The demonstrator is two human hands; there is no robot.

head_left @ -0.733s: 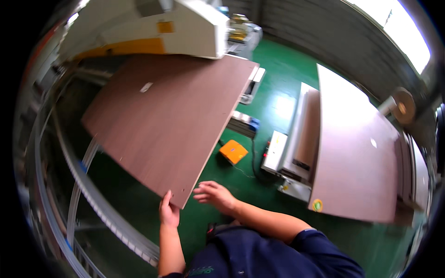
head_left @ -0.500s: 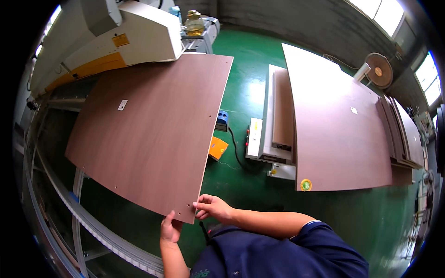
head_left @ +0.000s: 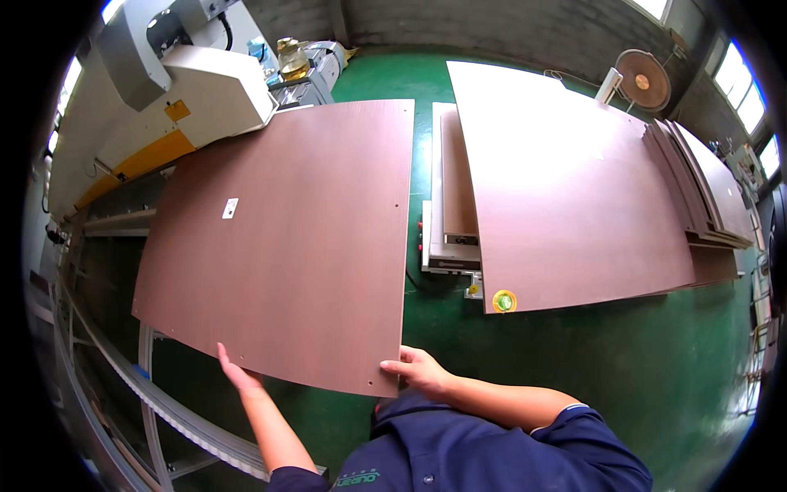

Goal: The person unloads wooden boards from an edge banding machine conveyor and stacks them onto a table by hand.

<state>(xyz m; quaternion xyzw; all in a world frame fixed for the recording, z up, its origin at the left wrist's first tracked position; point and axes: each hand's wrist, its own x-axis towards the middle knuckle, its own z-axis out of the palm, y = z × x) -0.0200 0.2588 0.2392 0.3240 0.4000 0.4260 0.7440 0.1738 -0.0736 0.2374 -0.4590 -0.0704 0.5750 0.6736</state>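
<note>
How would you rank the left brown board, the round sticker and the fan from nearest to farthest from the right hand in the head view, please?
1. Left brown board: held at its right edge by the right hand.
2. Round sticker: ahead, to the right, on the right board.
3. Fan: far off, back right.

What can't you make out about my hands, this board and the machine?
In the head view:
Left hand: fingers mostly hidden beneath the held brown board.
Board's far-left corner: hidden by the white machine.
White label on it: print too small.
Machine's top: cut off by the upper edge.
</note>
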